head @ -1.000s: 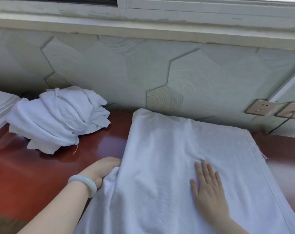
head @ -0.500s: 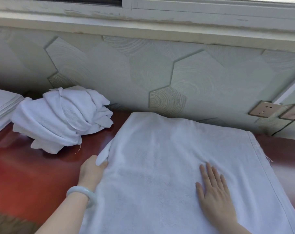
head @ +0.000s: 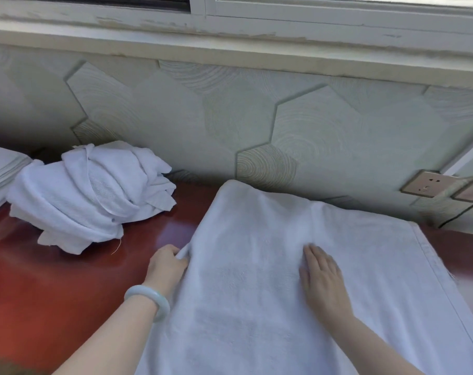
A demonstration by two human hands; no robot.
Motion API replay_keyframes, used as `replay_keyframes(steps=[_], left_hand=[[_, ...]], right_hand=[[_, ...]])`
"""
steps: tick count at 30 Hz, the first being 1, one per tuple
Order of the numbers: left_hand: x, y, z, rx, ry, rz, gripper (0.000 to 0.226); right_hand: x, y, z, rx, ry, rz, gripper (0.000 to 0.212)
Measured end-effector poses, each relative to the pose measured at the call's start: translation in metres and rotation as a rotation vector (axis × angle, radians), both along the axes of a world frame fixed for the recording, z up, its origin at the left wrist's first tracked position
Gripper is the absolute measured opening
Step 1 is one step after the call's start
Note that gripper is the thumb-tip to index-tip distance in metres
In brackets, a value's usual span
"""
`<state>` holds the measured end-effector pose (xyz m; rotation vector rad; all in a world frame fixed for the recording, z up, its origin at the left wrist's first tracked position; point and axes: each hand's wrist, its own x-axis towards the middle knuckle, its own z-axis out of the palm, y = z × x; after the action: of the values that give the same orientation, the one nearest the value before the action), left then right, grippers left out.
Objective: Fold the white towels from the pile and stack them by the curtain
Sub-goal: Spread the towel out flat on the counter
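Observation:
A large white towel lies spread flat on the red-brown table, its far edge against the wall. My left hand pinches the towel's left edge, fingers curled round the hem. My right hand lies flat on the middle of the towel, fingers straight and pointing away from me. A crumpled pile of white towels sits on the table at the left. At the far left edge, a stack of folded white towels shows partly.
A tiled wall with hexagon panels rises right behind the table, under a window sill. Two wall sockets sit at the right, one with a black cable running down. A pale bangle circles my left wrist.
My left hand slid up along the towel's left edge, away from me, and now pinches the hem. My right hand stayed flat on the towel.

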<state>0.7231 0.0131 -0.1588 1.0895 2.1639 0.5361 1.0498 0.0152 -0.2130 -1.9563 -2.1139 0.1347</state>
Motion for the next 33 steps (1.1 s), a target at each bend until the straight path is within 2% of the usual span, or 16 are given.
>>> replay_keyframes(steps=[4,7,9,12,16,19,21,23,24,26,28,33], left_hand=[[-0.002,0.02,0.006,0.012,-0.014,-0.007,0.024],[-0.016,0.014,0.016,0.207,-0.07,0.286,0.014],[-0.022,0.007,0.014,0.16,-0.065,0.35,0.017],[-0.028,0.009,0.006,-0.002,-0.081,0.218,0.016],[-0.033,0.047,0.007,-0.002,-0.072,-0.005,0.019],[-0.023,0.077,0.006,-0.08,-0.001,-0.275,0.011],[-0.017,0.094,0.004,-0.197,0.006,-0.43,0.03],[-0.022,0.104,0.005,-0.224,-0.028,-0.476,0.038],[-0.027,0.106,0.004,-0.161,-0.062,-0.411,0.038],[-0.038,0.1,0.003,0.034,-0.162,-0.107,0.03],[-0.044,0.091,-0.001,0.123,-0.216,0.103,0.031],[-0.04,0.103,-0.012,0.043,-0.348,0.067,0.029]], right_hand=[[-0.011,0.005,-0.019,-0.019,-0.03,-0.006,0.062],[-0.011,0.004,-0.018,-0.008,-0.041,-0.008,0.062],[-0.011,0.006,-0.019,-0.027,-0.038,-0.018,0.063],[-0.01,0.007,-0.021,-0.029,0.001,-0.016,0.063],[-0.01,0.009,-0.017,-0.062,0.027,-0.004,0.068],[-0.01,0.01,-0.014,-0.056,0.008,0.003,0.064],[-0.009,0.011,-0.014,-0.066,-0.002,-0.003,0.062],[-0.01,0.011,-0.013,-0.075,-0.025,-0.004,0.063],[-0.01,0.011,-0.013,-0.079,-0.036,-0.007,0.064],[-0.01,0.009,-0.01,-0.078,-0.047,-0.008,0.064],[-0.011,0.01,-0.009,-0.074,-0.048,-0.019,0.064],[-0.013,0.009,-0.007,-0.096,-0.044,-0.03,0.059]])
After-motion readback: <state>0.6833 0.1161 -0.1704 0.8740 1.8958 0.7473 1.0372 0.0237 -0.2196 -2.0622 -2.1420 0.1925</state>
